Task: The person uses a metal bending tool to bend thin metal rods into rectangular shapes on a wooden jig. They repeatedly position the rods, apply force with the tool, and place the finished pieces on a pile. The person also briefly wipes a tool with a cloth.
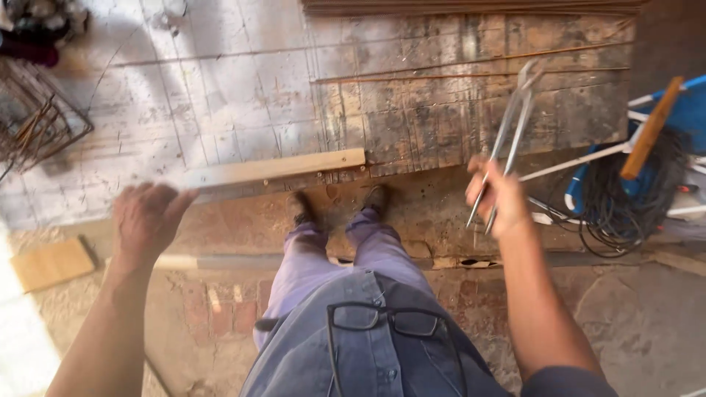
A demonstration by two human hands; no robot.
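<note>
Head view, looking down on a standing person. Upper right of the frame: a blue wheelbarrow-like container [687, 110], only partly in view, with a coil of black cable [625, 198] hanging at its near edge and a wooden handle [651, 129] lying across it. Right of centre: the right hand [500, 198], fingers [482, 173] clamped round the handles of a pair of long metal pincers [511, 132], whose head points up and away over the worn wooden surface [441, 110]. Left of centre: the left hand [147, 217], blurred, fingers curled downward, just beside the near end of a pale wooden strip [276, 170] at the surface's front edge; whether it touches cannot be told. Thin rusty rods [471, 73] lie across the surface above the pincers.
</note>
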